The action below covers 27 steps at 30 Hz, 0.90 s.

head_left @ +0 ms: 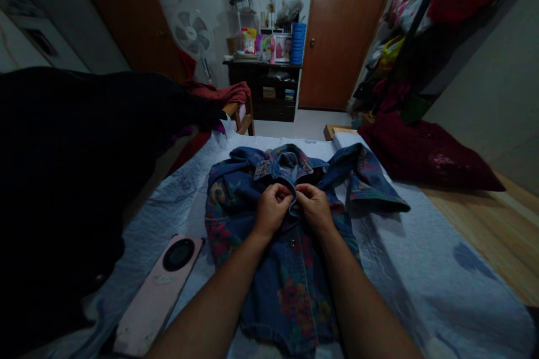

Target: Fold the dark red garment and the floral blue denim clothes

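Observation:
A blue denim jacket with a red and orange floral pattern (295, 297) lies front up on a light blue bed cover, its collar pointing away from me. My left hand (273, 207) pinches the front edge of the jacket just below the collar. Close beside it, my right hand (312, 205) has its fingers closed on the facing front edge. Between the two hands the cloth edge is raised and curled. A metal button (292, 243) shows lower on the front. One sleeve (373, 179) stretches out to the right, bent downward.
A pink phone (155, 297) lies at the lower left of the bed cover (442, 280). Dark cloth (63, 196) is heaped at the left. A dark red cushion (429, 151) rests at the right. Beyond the bed stand a fan (192, 32) and a dark cabinet (263, 106).

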Tool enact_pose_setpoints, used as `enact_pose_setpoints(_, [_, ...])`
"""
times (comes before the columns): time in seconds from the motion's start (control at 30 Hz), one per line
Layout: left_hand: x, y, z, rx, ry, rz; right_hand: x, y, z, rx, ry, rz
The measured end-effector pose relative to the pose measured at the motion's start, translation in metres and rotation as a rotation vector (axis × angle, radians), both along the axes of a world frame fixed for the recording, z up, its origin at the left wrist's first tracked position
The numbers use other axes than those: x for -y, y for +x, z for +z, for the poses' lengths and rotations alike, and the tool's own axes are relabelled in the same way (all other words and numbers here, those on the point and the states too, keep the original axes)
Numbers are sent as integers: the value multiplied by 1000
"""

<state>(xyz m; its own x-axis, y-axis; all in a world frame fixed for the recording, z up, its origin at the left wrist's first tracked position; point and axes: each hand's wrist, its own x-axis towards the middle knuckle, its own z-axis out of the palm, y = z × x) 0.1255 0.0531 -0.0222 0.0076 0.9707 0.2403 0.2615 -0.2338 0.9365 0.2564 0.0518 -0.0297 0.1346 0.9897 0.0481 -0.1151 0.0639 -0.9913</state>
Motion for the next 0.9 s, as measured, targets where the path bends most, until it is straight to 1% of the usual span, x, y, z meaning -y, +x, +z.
enact_pose_setpoints(0.17, [3, 0, 2, -178, 96, 34, 3, 1, 7, 103, 16, 2])
enact_pose_setpoints(0.3, [5, 1, 5, -264, 145, 29, 2, -1, 6, 172, 69, -16])
enact_pose_setpoints(0.53, [6, 2, 8, -305, 155, 29, 0, -1, -2, 180, 94, -45])
enact_pose_setpoints(0.9, [6, 1, 8, -282, 154, 18, -1, -1, -3, 158, 105, -50])
